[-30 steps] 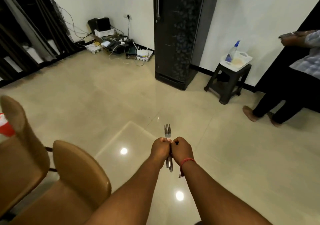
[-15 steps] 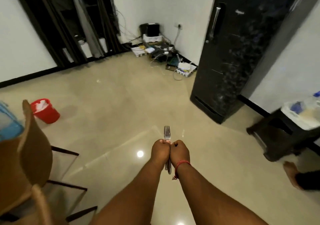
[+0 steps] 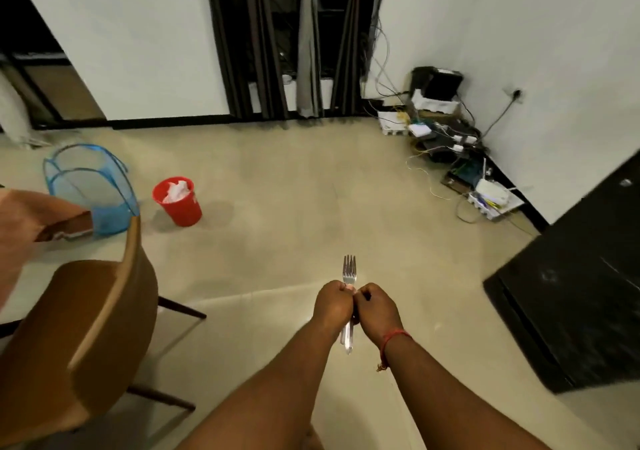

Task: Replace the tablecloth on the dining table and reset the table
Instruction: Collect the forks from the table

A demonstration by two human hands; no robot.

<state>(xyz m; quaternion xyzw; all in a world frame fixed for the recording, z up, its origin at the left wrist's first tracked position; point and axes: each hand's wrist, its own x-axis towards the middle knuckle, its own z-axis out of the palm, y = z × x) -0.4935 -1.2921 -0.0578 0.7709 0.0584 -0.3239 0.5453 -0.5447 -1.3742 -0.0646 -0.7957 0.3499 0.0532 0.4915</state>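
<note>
A lived-in room of a home, by the dining area.

A brown padded dining chair (image 3: 79,342) stands on glossy beige floor tiles (image 3: 294,207); a red waste bucket (image 3: 178,201) with crumpled paper sits near a blue mesh basket (image 3: 91,189). Dark curtains (image 3: 291,40) hang at a doorway, a tangle of cables and routers (image 3: 450,144) fills the corner, and a black refrigerator (image 3: 575,293) stands at right.

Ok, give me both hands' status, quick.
Left hand: fingers curled round the forks, holding them.
Right hand: fingers curled round the same forks, holding them.
</note>
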